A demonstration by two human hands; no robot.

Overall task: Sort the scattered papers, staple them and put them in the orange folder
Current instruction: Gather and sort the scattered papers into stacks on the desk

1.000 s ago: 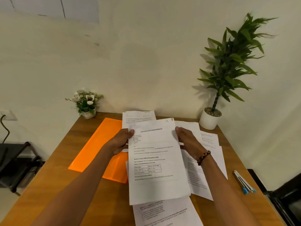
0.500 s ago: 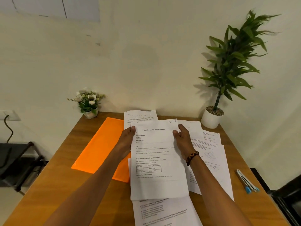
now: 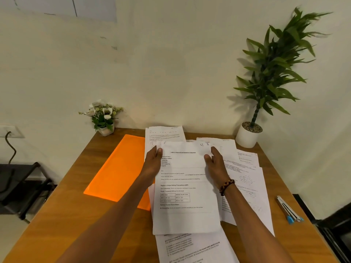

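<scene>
Left hand (image 3: 153, 160), right hand (image 3: 215, 164) — gripping top sheet (image 3: 187, 188)

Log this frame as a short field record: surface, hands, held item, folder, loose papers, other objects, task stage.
surface: wooden table
left hand: grips the sheet's upper left edge
right hand: grips the upper right edge; beaded bracelet on wrist
held item: printed sheet with a small table
folder: orange folder, flat, left of papers
loose papers: scattered, overlapping
other objects: flower pot, potted plant, stapler at right
task stage: sorting; nothing visibly in the folder
</scene>
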